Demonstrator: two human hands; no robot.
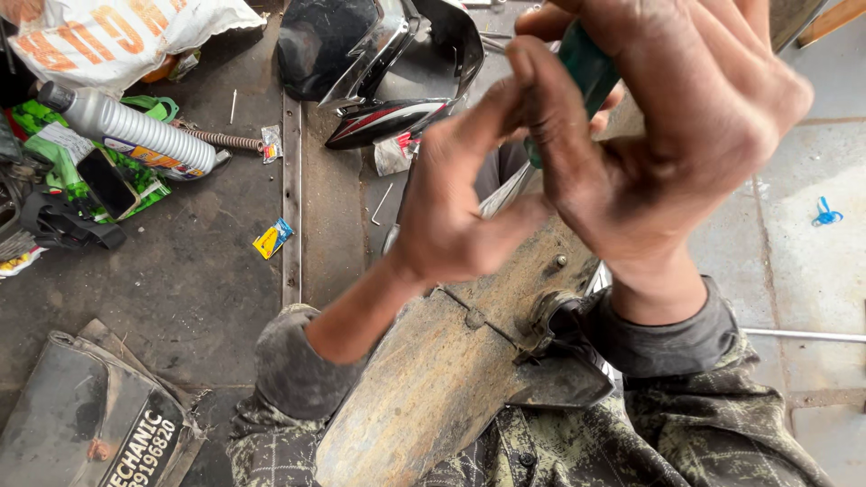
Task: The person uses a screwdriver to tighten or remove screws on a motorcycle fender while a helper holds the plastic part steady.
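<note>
Both hands work close over a dusty, mud-caked mudguard [424, 379] lying across the person's lap: the right hand [667, 135] is curled shut around a green tool handle [586, 68], while the left hand [460, 207] sits half open with its fingers steadying near the tool's shaft. With greasy fingers and the panel resting loose on the knees, the tool could slip off its seat and jab the left hand or gouge the panel. The tool's tip and whatever fastener it meets are hidden behind the 2 hands
</note>
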